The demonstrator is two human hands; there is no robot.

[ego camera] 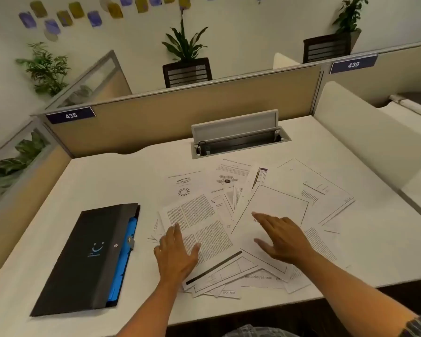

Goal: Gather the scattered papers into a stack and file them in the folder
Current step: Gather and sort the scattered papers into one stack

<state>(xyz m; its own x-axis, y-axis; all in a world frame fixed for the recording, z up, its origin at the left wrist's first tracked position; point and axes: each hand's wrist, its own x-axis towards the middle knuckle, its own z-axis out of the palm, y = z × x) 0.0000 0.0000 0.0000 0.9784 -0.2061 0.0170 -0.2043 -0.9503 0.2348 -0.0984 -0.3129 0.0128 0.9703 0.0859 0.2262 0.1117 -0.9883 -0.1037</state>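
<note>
papers (pixel 281 205): thin matt white paper, black print
folder (pixel 83 261): matt black plastic cover, glossy blue inner dividers
desk (pixel 112 181): smooth matt off-white laminate
partition (pixel 180 113): tan cloth, grey metal frame

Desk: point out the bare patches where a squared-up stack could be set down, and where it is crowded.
Bare desk lies between the black folder and the scattered papers, and behind the folder up to the partition. Another strip runs along the near edge, right of the right hand. The middle is crowded with overlapping sheets under both hands, the left hand included.
</note>
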